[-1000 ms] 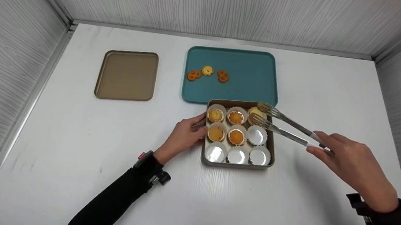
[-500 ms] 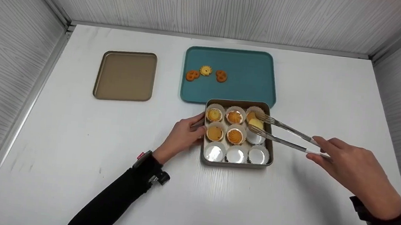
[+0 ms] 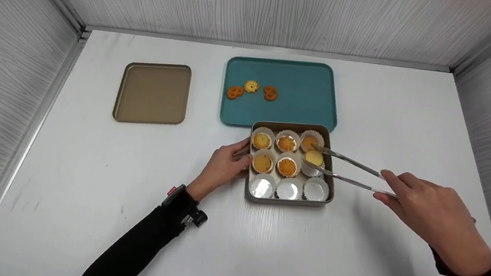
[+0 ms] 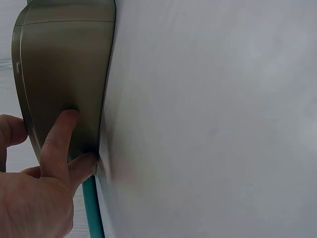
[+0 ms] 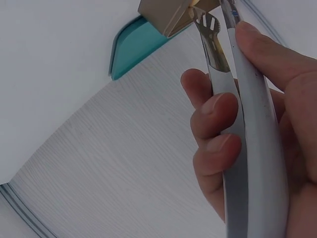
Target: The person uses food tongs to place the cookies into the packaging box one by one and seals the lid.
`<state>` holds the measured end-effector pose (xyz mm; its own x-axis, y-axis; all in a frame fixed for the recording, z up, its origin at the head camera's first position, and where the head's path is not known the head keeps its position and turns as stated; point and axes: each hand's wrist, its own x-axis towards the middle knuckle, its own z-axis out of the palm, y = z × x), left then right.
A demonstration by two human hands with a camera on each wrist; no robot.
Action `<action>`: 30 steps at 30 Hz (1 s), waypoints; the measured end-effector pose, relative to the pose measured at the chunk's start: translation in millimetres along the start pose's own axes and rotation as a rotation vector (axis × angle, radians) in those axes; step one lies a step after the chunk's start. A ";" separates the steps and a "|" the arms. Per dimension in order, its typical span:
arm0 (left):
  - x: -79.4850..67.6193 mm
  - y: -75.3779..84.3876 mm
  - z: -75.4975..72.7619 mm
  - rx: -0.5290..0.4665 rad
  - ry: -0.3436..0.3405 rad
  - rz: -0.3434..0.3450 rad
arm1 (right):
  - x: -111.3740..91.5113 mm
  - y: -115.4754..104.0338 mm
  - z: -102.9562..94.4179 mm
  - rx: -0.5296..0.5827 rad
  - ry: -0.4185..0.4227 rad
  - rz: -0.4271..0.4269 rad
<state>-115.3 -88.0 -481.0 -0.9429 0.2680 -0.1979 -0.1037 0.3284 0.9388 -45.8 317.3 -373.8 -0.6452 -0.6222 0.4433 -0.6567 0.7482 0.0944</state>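
The white table (image 3: 217, 248) is the biggest thing, and everything else sits on it or over it. Next comes the blue-green tray (image 3: 308, 90), lying just past the far side of the tin (image 3: 289, 202). The tin has nine little cups inside, three rows of three. The brown tray (image 3: 153, 93) lies well to the left of the tin and farther back.

My left hand (image 3: 223, 165) presses on the left wall of the tin with its fingers spread, to hold it steady, I think. My right hand (image 3: 430, 205), off to the right of the tin, is wrapped around the tongs (image 5: 260, 124). Their tips reach into the tin, a little apart, one on each side of the yellow cookie (image 3: 314, 158). I can't tell if they squeeze it.

That cookie sits over the right cup of the tin's middle row. The other five cups in the middle and far rows have treats, so I'd say over half is done. The three near cups (image 3: 316, 190) in the tin show bare, shiny bottoms. Beyond the tin, two twisty pretzels (image 3: 234, 93) and one frilly cookie (image 3: 251, 86) lie on the blue-green tray. My guess is those three are left for those three cups.
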 end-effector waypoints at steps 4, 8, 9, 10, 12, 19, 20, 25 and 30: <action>-0.3 -0.1 -0.6 0.001 -0.002 -0.007 | 1.7 -3.3 -0.8 -0.017 0.000 -0.012; -0.5 -0.1 -1.0 0.016 0.006 -0.005 | 2.4 -6.6 -1.4 -0.034 -0.023 -0.016; -0.5 -0.1 -1.0 0.018 0.008 -0.003 | 2.6 -7.4 -1.4 -0.041 -0.029 -0.017; -0.3 -0.2 -1.0 0.022 0.010 -0.002 | 2.9 -8.2 -1.5 -0.049 -0.035 -0.018; -0.3 -0.3 -1.0 0.019 0.010 -0.001 | 3.7 -9.7 -1.6 -0.063 -0.045 -0.020; 0.2 -0.7 -1.4 0.033 0.013 -0.013 | 6.6 -12.8 -2.1 -0.077 -0.061 -0.029; 0.5 -0.8 -1.4 0.039 0.014 -0.012 | 7.0 -12.9 -2.1 -0.078 -0.064 -0.032; 0.8 -2.0 -1.0 0.048 0.013 -0.008 | 8.6 -12.6 -1.1 -0.071 -0.079 -0.045; 0.6 -2.0 -0.7 0.058 0.017 -0.009 | 8.8 -10.6 -1.5 -0.065 -0.076 -0.041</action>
<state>-115.9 -89.1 -482.7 -0.9472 0.2498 -0.2012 -0.0942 0.3831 0.9189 -43.9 304.3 -369.6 -0.6481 -0.6662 0.3689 -0.6579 0.7338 0.1693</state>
